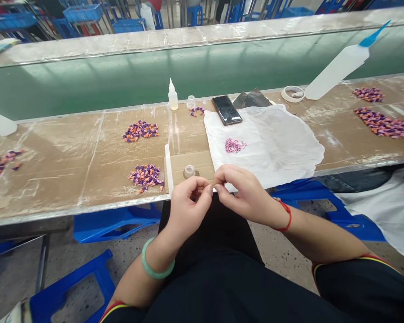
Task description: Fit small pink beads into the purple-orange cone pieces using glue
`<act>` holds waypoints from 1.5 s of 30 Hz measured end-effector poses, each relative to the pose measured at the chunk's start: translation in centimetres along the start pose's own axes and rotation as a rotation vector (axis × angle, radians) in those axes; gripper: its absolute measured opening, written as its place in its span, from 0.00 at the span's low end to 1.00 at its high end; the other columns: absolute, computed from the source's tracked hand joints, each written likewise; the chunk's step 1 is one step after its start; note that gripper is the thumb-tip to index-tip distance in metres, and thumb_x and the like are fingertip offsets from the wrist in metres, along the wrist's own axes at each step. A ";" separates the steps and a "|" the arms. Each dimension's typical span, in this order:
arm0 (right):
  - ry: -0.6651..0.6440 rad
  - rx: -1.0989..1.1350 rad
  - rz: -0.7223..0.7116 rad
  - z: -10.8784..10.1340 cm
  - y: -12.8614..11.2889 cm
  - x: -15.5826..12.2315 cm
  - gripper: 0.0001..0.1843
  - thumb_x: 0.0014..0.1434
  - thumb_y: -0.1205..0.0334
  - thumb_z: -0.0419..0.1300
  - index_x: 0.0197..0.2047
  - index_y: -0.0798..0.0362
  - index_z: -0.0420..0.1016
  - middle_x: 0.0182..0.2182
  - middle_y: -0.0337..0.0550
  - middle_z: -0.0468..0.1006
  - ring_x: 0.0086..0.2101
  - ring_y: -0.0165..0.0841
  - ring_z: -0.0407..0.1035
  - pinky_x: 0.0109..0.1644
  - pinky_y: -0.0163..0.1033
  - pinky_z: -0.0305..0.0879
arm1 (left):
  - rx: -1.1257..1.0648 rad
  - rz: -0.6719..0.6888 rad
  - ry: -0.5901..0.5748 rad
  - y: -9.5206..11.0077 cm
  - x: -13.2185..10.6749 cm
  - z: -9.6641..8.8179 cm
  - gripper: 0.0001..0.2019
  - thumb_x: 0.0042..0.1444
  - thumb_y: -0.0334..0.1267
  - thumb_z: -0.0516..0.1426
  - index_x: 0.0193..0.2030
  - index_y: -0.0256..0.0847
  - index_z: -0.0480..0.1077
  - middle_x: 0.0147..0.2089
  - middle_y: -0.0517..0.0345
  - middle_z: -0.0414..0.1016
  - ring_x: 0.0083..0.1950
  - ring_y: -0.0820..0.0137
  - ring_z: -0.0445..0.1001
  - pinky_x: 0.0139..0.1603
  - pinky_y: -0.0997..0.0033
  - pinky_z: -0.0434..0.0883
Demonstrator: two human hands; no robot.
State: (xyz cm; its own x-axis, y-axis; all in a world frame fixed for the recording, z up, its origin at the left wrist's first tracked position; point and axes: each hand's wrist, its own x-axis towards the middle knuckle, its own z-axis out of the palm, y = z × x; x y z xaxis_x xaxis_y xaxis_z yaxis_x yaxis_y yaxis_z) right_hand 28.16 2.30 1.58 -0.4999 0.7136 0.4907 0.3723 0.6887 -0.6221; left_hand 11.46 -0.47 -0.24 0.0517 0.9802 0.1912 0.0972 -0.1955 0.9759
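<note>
Orange speck [199, 190], too small to tell

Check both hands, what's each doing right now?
Left hand: closed, pinching a small orange piece.
Right hand: closed in a pinch; anything held is too small to tell.

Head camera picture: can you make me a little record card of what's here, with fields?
Left hand: wears a green bangle, pinches a tiny orange piece
Right hand: wears a red wrist string, fingertips right beside that piece
Nearby: small glass jar, cardboard sheet, white cloth with pink bits
Rest: phone, squeeze bottle, tape roll, purple-and-orange piles, blue stools
</note>
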 end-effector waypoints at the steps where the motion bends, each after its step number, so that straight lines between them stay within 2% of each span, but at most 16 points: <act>1: -0.013 0.042 0.030 0.1 0.0 0.1 0.08 0.62 0.72 0.54 0.32 0.52 0.63 0.27 0.38 0.69 0.28 0.27 0.64 0.32 0.33 0.62 | -0.053 -0.018 0.007 -0.1 -0.1 -0.1 0.06 0.58 0.36 0.59 0.31 0.38 0.72 0.25 0.61 0.71 0.24 0.77 0.67 0.25 0.80 0.66; 5: -0.105 0.180 0.133 0.0 0.0 0.8 0.08 0.65 0.70 0.52 0.33 0.52 0.64 0.27 0.37 0.70 0.27 0.27 0.64 0.30 0.32 0.62 | -0.266 -0.133 0.056 -0.9 -0.6 -0.6 0.07 0.56 0.38 0.63 0.37 0.39 0.72 0.26 0.62 0.73 0.23 0.77 0.70 0.22 0.81 0.69; 9: -0.182 0.176 0.137 0.3 0.9 2.0 0.08 0.65 0.68 0.52 0.33 0.52 0.64 0.27 0.37 0.69 0.28 0.28 0.64 0.32 0.33 0.63 | -0.312 -0.232 0.078 -2.0 -1.0 -1.6 0.08 0.50 0.38 0.67 0.33 0.37 0.75 0.25 0.61 0.75 0.22 0.76 0.73 0.24 0.80 0.74; 11: -0.197 0.076 0.070 0.7 2.0 2.8 0.07 0.65 0.68 0.52 0.33 0.51 0.62 0.27 0.38 0.68 0.28 0.29 0.63 0.32 0.35 0.61 | -0.312 -0.265 0.090 -2.5 -1.1 -2.1 0.08 0.48 0.38 0.68 0.32 0.37 0.77 0.25 0.60 0.76 0.23 0.75 0.75 0.25 0.79 0.76; 14: -0.256 -0.207 -0.085 1.6 4.1 4.4 0.09 0.65 0.69 0.51 0.32 0.50 0.59 0.27 0.41 0.67 0.29 0.33 0.61 0.34 0.38 0.59 | -0.312 -0.317 0.096 -3.2 -1.1 -2.7 0.09 0.45 0.37 0.69 0.32 0.37 0.79 0.23 0.60 0.77 0.23 0.74 0.76 0.26 0.78 0.77; 19: -0.522 -0.550 -0.208 2.5 5.9 7.0 0.08 0.65 0.69 0.51 0.33 0.53 0.64 0.30 0.47 0.70 0.33 0.38 0.62 0.38 0.41 0.58 | -0.343 -0.367 0.124 -4.3 -1.3 -3.3 0.10 0.43 0.38 0.70 0.31 0.36 0.79 0.24 0.59 0.78 0.23 0.73 0.76 0.26 0.78 0.78; 23: -0.632 -0.655 -0.285 2.8 5.7 7.9 0.07 0.64 0.71 0.54 0.33 0.54 0.68 0.29 0.48 0.71 0.34 0.39 0.63 0.36 0.41 0.56 | -0.352 -0.400 0.123 -5.1 -1.4 -3.4 0.11 0.43 0.39 0.70 0.32 0.36 0.79 0.24 0.59 0.77 0.24 0.73 0.77 0.27 0.76 0.78; 27: -0.659 -0.684 -0.329 3.1 5.6 8.0 0.05 0.61 0.72 0.58 0.34 0.55 0.69 0.29 0.47 0.71 0.33 0.39 0.63 0.34 0.41 0.54 | -0.372 -0.405 0.121 -5.4 -1.4 -3.5 0.11 0.43 0.39 0.71 0.31 0.36 0.79 0.25 0.58 0.78 0.25 0.72 0.78 0.28 0.76 0.79; 32: -0.673 -0.717 -0.347 3.2 5.9 8.2 0.05 0.61 0.71 0.57 0.33 0.55 0.69 0.28 0.47 0.70 0.33 0.38 0.62 0.34 0.41 0.55 | -0.435 -0.392 0.147 -5.1 -1.3 -3.7 0.12 0.41 0.39 0.73 0.30 0.36 0.79 0.26 0.56 0.80 0.26 0.71 0.79 0.29 0.75 0.79; 36: -0.571 -0.511 -0.253 2.6 4.9 8.2 0.08 0.62 0.70 0.54 0.30 0.52 0.64 0.27 0.45 0.70 0.31 0.36 0.61 0.34 0.40 0.56 | -0.495 -0.346 0.209 -4.5 -1.2 -3.8 0.13 0.41 0.41 0.74 0.31 0.36 0.80 0.29 0.55 0.82 0.27 0.71 0.80 0.29 0.76 0.80; 39: -0.461 -0.107 0.004 1.9 3.0 7.6 0.08 0.63 0.67 0.53 0.31 0.51 0.62 0.27 0.41 0.72 0.28 0.32 0.65 0.32 0.38 0.61 | -0.538 -0.234 0.275 -3.6 -1.3 -3.7 0.14 0.42 0.42 0.75 0.31 0.38 0.80 0.31 0.55 0.84 0.28 0.70 0.82 0.29 0.76 0.81; 42: -0.442 0.378 0.310 1.4 1.0 6.4 0.07 0.66 0.63 0.53 0.34 0.51 0.63 0.32 0.43 0.79 0.34 0.33 0.77 0.36 0.38 0.72 | -0.542 -0.117 0.303 -2.6 -1.4 -3.6 0.13 0.44 0.42 0.74 0.32 0.39 0.79 0.32 0.56 0.84 0.27 0.69 0.82 0.29 0.76 0.81; 45: -0.442 0.616 0.434 1.1 -0.3 5.2 0.08 0.68 0.60 0.55 0.36 0.50 0.64 0.35 0.43 0.81 0.39 0.35 0.80 0.41 0.40 0.77 | -0.512 -0.049 0.295 -1.7 -1.6 -3.3 0.12 0.47 0.41 0.74 0.32 0.40 0.79 0.31 0.56 0.84 0.28 0.69 0.82 0.29 0.76 0.82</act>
State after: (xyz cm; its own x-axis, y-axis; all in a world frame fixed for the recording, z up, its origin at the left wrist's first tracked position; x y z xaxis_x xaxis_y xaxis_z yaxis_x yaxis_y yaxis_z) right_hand 24.58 5.71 3.66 -0.7171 0.6936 -0.0685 0.1751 0.0842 -0.9809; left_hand 7.98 -1.62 -1.84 -0.2261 0.9696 0.0939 -0.4032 -0.1809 0.8971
